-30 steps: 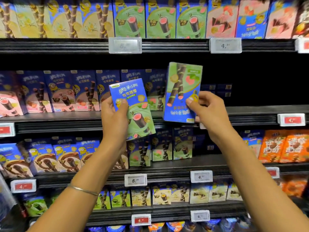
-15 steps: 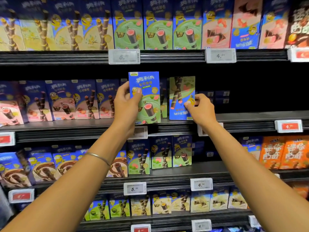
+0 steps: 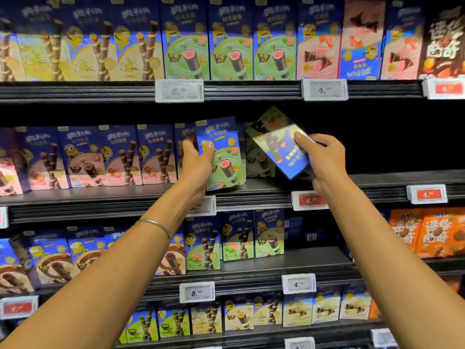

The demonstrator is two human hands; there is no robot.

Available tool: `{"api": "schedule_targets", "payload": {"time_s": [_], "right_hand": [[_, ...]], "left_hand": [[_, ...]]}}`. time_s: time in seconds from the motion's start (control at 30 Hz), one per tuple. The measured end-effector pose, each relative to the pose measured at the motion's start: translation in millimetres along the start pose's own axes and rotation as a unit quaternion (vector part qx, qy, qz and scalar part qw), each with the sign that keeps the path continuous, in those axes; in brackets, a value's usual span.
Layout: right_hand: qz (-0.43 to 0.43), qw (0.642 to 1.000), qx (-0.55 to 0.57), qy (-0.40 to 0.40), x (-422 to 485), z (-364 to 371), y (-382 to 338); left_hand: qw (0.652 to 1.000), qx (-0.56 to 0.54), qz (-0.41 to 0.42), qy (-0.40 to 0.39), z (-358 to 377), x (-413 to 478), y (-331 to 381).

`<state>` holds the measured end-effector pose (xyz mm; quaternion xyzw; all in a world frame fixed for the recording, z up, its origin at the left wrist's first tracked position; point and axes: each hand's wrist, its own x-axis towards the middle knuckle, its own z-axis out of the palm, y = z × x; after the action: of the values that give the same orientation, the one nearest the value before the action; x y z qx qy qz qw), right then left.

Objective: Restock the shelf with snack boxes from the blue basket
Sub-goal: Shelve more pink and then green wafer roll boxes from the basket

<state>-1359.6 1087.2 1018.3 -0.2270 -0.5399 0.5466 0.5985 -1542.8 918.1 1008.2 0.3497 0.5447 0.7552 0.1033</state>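
Head view: my left hand (image 3: 195,162) grips a green snack box (image 3: 224,157) by its left edge, upright, base on the middle shelf (image 3: 264,191). My right hand (image 3: 324,159) pinches a second box (image 3: 281,149), tilted, print inverted, just beside the first. It is blurred and seemingly off the board.

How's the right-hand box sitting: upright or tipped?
Tipped: the snack box in the right hand slants diagonally, its print upside down.
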Motion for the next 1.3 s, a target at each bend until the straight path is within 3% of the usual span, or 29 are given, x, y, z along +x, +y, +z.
{"api": "schedule_targets", "payload": {"time_s": [0.13,0.33,0.6,0.77,0.87,1.03,1.1,1.2,1.3], "right_hand": [[-0.029,0.998,0.011,0.051,4,-5,-6],[-0.157,0.975,-0.122,0.096,16,-8,-19],[-0.274,0.889,-0.365,-0.028,21,8,-28],[-0.332,0.845,-0.409,-0.085,22,13,-23],[-0.326,0.830,-0.430,-0.144,25,13,-31],[-0.242,0.860,-0.386,-0.232,33,9,-38],[-0.232,0.888,-0.343,-0.198,34,9,-34],[-0.185,0.947,-0.249,-0.088,32,15,-23],[-0.158,0.960,-0.211,-0.095,28,25,-10]], "left_hand": [[0.996,0.067,0.048,-0.028,5,0,-8],[0.981,0.162,0.109,-0.003,1,3,-10],[0.973,0.218,0.071,0.014,0,4,-10],[0.974,0.209,0.082,0.023,1,2,-13],[0.975,0.203,0.086,0.020,1,0,-13],[0.978,0.188,0.094,0.016,0,-2,-13],[0.979,0.181,0.093,0.021,-1,-2,-13],[0.979,0.177,0.091,0.036,-1,-1,-15],[0.975,0.189,0.100,0.052,-1,-1,-17]]}}
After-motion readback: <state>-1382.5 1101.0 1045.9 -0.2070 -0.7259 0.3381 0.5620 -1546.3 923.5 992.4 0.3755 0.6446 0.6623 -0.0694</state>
